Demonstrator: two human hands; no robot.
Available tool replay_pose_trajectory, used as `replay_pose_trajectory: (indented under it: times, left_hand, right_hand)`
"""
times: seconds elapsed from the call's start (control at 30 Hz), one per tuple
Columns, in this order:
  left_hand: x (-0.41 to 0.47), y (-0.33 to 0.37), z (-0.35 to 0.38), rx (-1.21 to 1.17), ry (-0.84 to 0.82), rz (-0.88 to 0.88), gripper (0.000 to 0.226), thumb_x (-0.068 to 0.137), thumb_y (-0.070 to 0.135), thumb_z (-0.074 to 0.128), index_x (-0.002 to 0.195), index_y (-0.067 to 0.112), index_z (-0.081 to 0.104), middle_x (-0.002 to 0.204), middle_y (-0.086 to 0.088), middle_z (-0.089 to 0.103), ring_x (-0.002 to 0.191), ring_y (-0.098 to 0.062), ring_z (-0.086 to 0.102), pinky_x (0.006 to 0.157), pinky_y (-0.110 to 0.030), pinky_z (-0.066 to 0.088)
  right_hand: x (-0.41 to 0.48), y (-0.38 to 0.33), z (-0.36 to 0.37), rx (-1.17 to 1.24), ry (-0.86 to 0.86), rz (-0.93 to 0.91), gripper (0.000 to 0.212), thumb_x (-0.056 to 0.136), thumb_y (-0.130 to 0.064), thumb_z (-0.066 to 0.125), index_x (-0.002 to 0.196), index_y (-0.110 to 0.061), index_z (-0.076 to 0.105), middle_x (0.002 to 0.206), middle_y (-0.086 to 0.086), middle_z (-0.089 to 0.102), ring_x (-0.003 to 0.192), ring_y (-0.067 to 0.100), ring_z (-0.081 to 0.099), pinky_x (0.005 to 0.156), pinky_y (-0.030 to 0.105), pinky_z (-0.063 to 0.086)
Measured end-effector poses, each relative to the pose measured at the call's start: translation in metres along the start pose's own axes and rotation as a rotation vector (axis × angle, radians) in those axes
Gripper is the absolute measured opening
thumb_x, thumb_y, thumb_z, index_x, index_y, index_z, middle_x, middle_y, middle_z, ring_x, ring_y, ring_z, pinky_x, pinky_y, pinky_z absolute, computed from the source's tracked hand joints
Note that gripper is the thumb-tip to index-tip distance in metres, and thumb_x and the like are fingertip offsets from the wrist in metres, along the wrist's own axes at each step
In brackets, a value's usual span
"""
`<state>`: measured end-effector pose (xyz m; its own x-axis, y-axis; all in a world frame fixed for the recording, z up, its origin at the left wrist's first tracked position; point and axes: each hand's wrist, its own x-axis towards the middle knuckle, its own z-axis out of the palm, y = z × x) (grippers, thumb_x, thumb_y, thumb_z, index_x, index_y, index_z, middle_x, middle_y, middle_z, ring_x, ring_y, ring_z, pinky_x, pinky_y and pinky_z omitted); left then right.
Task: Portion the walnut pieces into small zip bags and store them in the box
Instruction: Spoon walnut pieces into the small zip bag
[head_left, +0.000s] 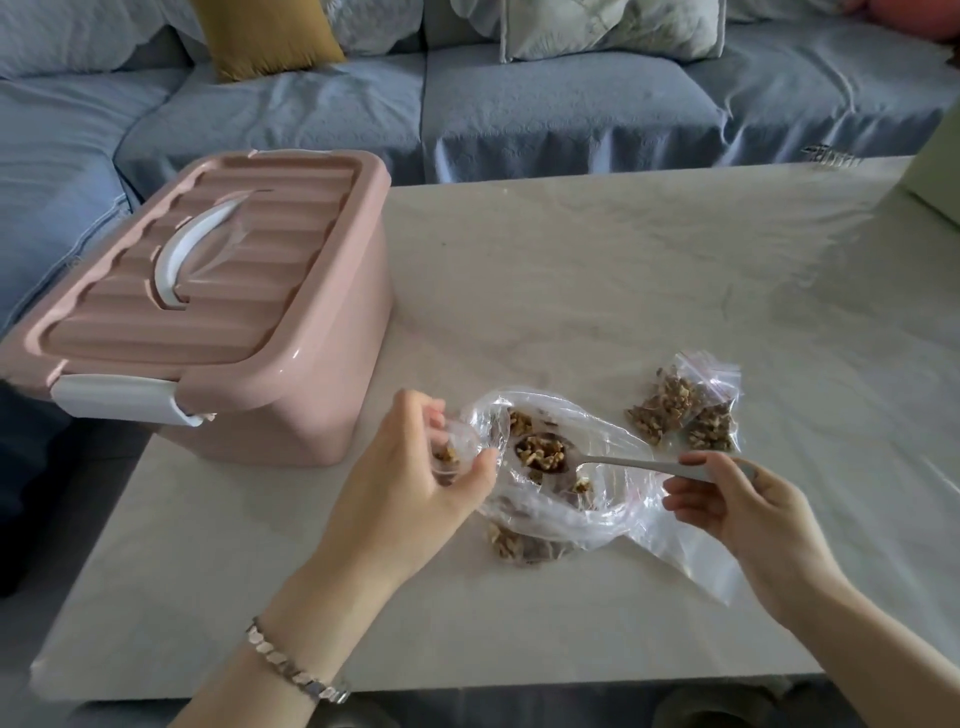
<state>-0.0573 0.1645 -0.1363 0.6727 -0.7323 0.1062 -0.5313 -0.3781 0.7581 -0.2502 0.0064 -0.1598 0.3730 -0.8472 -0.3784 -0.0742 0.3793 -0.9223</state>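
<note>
My left hand (415, 467) holds a small clear zip bag (457, 447) with a few walnut pieces in it, its mouth facing right. My right hand (737, 499) grips the handle of a metal spoon (613, 460). The spoon's bowl is heaped with walnut pieces (540, 453) and hovers inside the large clear plastic bag (571, 499), close to the small bag's mouth. Two filled small zip bags (680, 405) lie together on the table to the right. The pink storage box (218, 312) stands at the left with its lid shut and white latch down.
The pale marble-look table (623, 270) carries everything. A few walnut pieces (519, 543) show under the big bag's near edge. A blue sofa (519, 104) with a mustard cushion (265, 36) runs behind the table. A pale green object (935, 176) sits at the far right edge.
</note>
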Motion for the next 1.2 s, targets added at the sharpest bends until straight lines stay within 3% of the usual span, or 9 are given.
replay_pose_trajectory:
  times: [0.13, 0.27, 0.47, 0.67, 0.8, 0.9, 1.03, 1.2]
  left_hand:
    - [0.006, 0.036, 0.005, 0.076, -0.051, 0.074, 0.044, 0.067, 0.059, 0.060, 0.087, 0.027, 0.037, 0.085, 0.010, 0.061, 0.079, -0.004, 0.062, 0.070, -0.031, 0.050]
    - [0.018, 0.040, 0.031, 0.095, -0.198, -0.007, 0.042, 0.075, 0.054, 0.061, 0.091, 0.023, 0.039, 0.088, 0.011, 0.059, 0.083, -0.012, 0.061, 0.078, -0.037, 0.049]
    - [0.020, 0.031, 0.046, 0.075, -0.231, -0.003, 0.041, 0.077, 0.052, 0.062, 0.093, 0.021, 0.040, 0.087, 0.015, 0.053, 0.086, -0.008, 0.059, 0.075, -0.028, 0.050]
    - [0.018, 0.033, 0.048, 0.022, -0.189, -0.003, 0.035, 0.077, 0.050, 0.063, 0.086, 0.028, 0.039, 0.079, 0.014, 0.059, 0.073, 0.002, 0.057, 0.058, -0.011, 0.040]
    - [0.016, 0.035, 0.048, -0.056, -0.192, -0.040, 0.033, 0.078, 0.047, 0.065, 0.078, 0.032, 0.036, 0.076, 0.016, 0.059, 0.076, 0.009, 0.056, 0.059, -0.006, 0.040]
    - [0.015, 0.033, 0.050, -0.113, -0.191, -0.059, 0.031, 0.078, 0.046, 0.065, 0.081, 0.033, 0.037, 0.080, 0.013, 0.064, 0.079, 0.006, 0.060, 0.065, -0.011, 0.046]
    - [0.015, 0.028, 0.051, -0.136, -0.144, -0.043, 0.035, 0.077, 0.044, 0.066, 0.083, 0.028, 0.035, 0.078, 0.009, 0.067, 0.080, -0.004, 0.064, 0.077, -0.033, 0.051]
    - [0.014, 0.030, 0.051, -0.083, -0.106, 0.063, 0.035, 0.076, 0.039, 0.069, 0.076, 0.033, 0.035, 0.070, 0.019, 0.060, 0.072, 0.005, 0.060, 0.066, -0.021, 0.049]
  right_hand:
    - [0.000, -0.028, -0.011, -0.025, 0.027, -0.078, 0.025, 0.095, -0.005, 0.040, 0.082, 0.001, 0.061, 0.053, 0.007, 0.066, 0.045, 0.012, 0.061, 0.046, 0.017, 0.051]
    - [-0.003, -0.063, -0.018, -0.074, 0.067, -0.235, 0.028, 0.093, -0.003, 0.038, 0.074, -0.005, 0.059, 0.048, 0.004, 0.064, 0.039, 0.009, 0.057, 0.041, 0.014, 0.046]
    - [-0.004, -0.099, -0.014, -0.171, 0.072, -0.403, 0.030, 0.087, -0.004, 0.038, 0.066, -0.010, 0.059, 0.043, 0.002, 0.059, 0.034, 0.011, 0.051, 0.035, 0.013, 0.037]
    - [-0.023, -0.096, 0.009, -0.379, -0.061, -0.586, 0.032, 0.093, -0.003, 0.041, 0.069, -0.010, 0.061, 0.055, 0.004, 0.066, 0.039, 0.014, 0.056, 0.041, 0.017, 0.045]
    - [-0.037, -0.089, 0.019, -0.543, -0.158, -0.815, 0.022, 0.092, -0.020, 0.048, 0.076, -0.018, 0.063, 0.067, -0.002, 0.067, 0.051, 0.005, 0.062, 0.052, 0.005, 0.044]
    - [-0.044, -0.089, 0.016, -0.745, -0.175, -1.018, 0.025, 0.089, -0.026, 0.043, 0.080, -0.016, 0.064, 0.056, -0.003, 0.061, 0.062, -0.005, 0.062, 0.057, 0.003, 0.044]
    - [-0.047, -0.092, 0.008, -0.789, -0.148, -1.119, 0.032, 0.092, -0.029, 0.041, 0.083, -0.011, 0.066, 0.068, -0.008, 0.064, 0.069, -0.008, 0.062, 0.057, 0.014, 0.048]
    - [-0.044, -0.082, 0.013, -0.797, -0.216, -1.127, 0.022, 0.092, -0.032, 0.042, 0.086, -0.024, 0.062, 0.061, -0.004, 0.062, 0.065, 0.007, 0.062, 0.057, 0.019, 0.048]
